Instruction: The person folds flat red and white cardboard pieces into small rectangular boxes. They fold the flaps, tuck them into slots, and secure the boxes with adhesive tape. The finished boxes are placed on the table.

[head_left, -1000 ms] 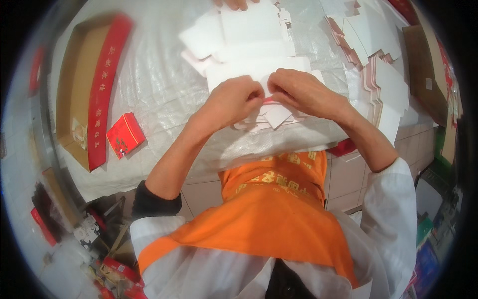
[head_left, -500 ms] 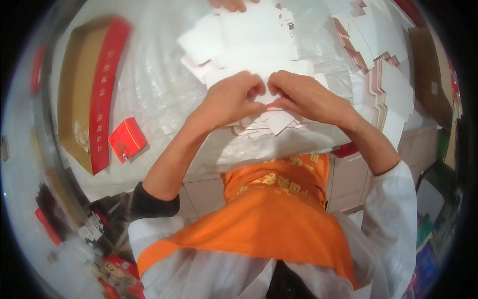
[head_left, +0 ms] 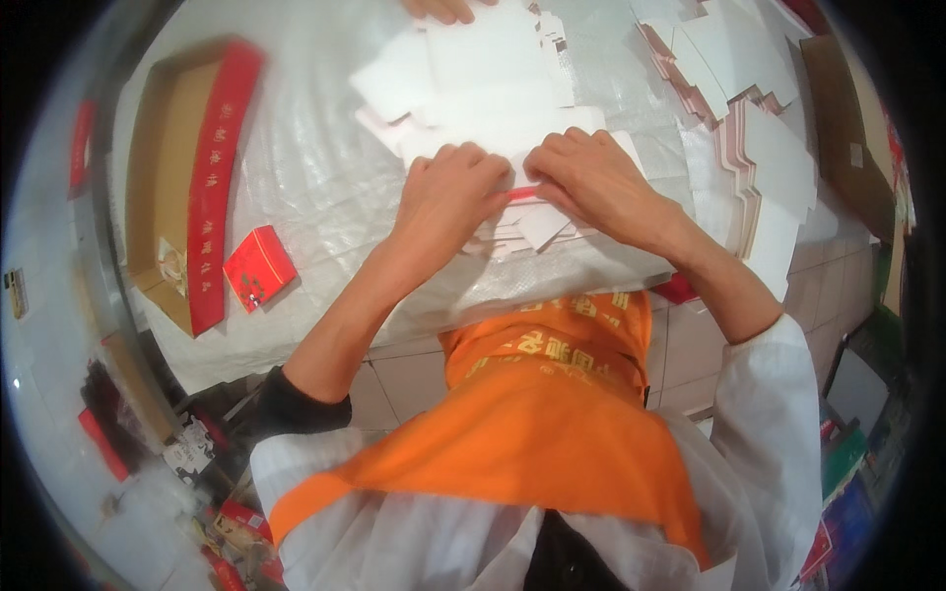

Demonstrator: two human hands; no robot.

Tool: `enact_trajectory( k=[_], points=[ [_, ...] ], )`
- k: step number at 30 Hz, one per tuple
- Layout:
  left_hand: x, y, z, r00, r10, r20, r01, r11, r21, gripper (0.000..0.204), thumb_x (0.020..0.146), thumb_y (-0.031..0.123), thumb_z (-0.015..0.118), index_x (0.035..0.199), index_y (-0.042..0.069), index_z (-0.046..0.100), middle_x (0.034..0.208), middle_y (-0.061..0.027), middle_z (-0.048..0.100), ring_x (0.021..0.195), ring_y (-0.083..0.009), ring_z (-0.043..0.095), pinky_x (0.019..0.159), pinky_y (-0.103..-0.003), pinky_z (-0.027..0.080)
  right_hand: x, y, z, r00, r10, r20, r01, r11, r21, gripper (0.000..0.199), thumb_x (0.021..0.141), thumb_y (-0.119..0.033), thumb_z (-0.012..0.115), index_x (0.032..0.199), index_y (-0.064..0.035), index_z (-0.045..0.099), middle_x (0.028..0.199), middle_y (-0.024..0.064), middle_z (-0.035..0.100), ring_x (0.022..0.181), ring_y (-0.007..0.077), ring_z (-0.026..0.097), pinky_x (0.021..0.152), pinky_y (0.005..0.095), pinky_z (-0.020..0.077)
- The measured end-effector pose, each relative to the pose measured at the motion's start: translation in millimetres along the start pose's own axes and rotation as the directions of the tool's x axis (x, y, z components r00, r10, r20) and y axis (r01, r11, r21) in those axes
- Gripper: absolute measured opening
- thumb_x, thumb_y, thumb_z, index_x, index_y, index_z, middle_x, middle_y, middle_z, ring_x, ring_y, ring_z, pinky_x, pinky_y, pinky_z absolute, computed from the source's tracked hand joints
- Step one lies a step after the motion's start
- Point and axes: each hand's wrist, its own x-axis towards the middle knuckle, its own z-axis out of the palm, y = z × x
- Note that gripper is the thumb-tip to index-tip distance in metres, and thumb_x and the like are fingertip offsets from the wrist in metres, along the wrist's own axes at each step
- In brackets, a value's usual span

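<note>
Both my hands are over a pile of flat white card blanks [head_left: 483,74] at the table's near side. My left hand [head_left: 453,192] and my right hand [head_left: 591,182] grip the near edge of the top card blank [head_left: 503,140] with curled fingers. Between them a narrow red strip [head_left: 522,194] shows where the edge is turned up. Beneath, the flaps of more blanks [head_left: 512,234] stick out toward me. My fingertips are partly hidden by the hands' backs. Left of my left hand lies a small closed red box [head_left: 260,268].
A long open cardboard tray with a red side [head_left: 214,177] stands on the left. Stacked white cut-out sheets [head_left: 778,177] lie to the right, beside a brown carton [head_left: 847,148]. Another person's hand [head_left: 440,8] touches the pile's far end. A plastic sheet [head_left: 335,197] covers the table.
My fingers have rolled forward over the blank's near edge, and more of the red strip shows. My hands have drawn slightly apart. The other person's hand stays at the far end.
</note>
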Motion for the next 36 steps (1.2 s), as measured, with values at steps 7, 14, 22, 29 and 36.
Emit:
enact_trajectory(
  k=[7, 14, 22, 29, 36],
  points=[
    [0, -18, 3, 0.999, 0.034, 0.008, -0.032, 0.985, -0.172, 0.016, 0.075, 0.014, 0.062, 0.089, 0.011, 0.055, 0.084, -0.0040, 0.051, 0.083, -0.0229, 0.048, 0.070, -0.034, 0.042, 4, 11, -8, 0.997, 0.052, 0.053, -0.059, 0.988, 0.145, 0.016, 0.079, -0.013, 0.057, 0.092, -0.0049, 0.051, 0.088, 0.0084, 0.051, 0.082, 0.0258, 0.048, 0.073, 0.0353, 0.0382],
    [15, -25, -13, 0.971, 0.061, 0.229, -0.042, 0.995, -0.087, 0.019, 0.076, 0.020, 0.060, 0.092, 0.010, 0.053, 0.086, -0.0037, 0.050, 0.084, -0.0220, 0.050, 0.069, -0.033, 0.044, 5, 15, -11, 0.995, 0.075, 0.071, -0.075, 0.997, 0.006, 0.027, 0.078, -0.028, 0.059, 0.093, -0.0082, 0.049, 0.092, 0.0072, 0.048, 0.085, 0.0248, 0.045, 0.078, 0.0344, 0.0342],
    [15, -29, -13, 0.957, 0.101, 0.271, -0.115, 0.993, 0.038, 0.021, 0.076, 0.026, 0.059, 0.090, 0.011, 0.054, 0.087, -0.0034, 0.050, 0.085, -0.0216, 0.051, 0.067, -0.033, 0.045, 2, 25, -5, 0.996, -0.035, -0.078, 0.027, 0.994, -0.105, 0.031, 0.069, -0.027, 0.067, 0.092, -0.0124, 0.052, 0.092, 0.0024, 0.051, 0.088, 0.0216, 0.047, 0.079, 0.0345, 0.0326],
    [-18, -41, 8, 0.970, 0.205, -0.131, -0.218, 0.972, -0.089, 0.014, 0.074, 0.014, 0.063, 0.084, 0.007, 0.057, 0.089, -0.0077, 0.052, 0.087, -0.0249, 0.051, 0.076, -0.033, 0.043, 2, 31, 5, 0.989, -0.058, -0.139, 0.032, 0.983, -0.181, 0.030, 0.068, -0.030, 0.068, 0.087, -0.0118, 0.054, 0.090, 0.0039, 0.053, 0.088, 0.0227, 0.049, 0.078, 0.0351, 0.0345],
    [-19, -32, 11, 0.993, 0.046, -0.106, -0.064, 0.984, -0.168, 0.008, 0.070, 0.007, 0.061, 0.075, 0.003, 0.055, 0.079, -0.0097, 0.052, 0.081, -0.0265, 0.049, 0.073, -0.034, 0.041, 3, 21, 4, 0.991, -0.098, -0.088, 0.080, 0.979, -0.187, 0.022, 0.070, -0.025, 0.063, 0.085, -0.0107, 0.055, 0.088, 0.0061, 0.055, 0.087, 0.0253, 0.050, 0.075, 0.0367, 0.0374]
  ],
)
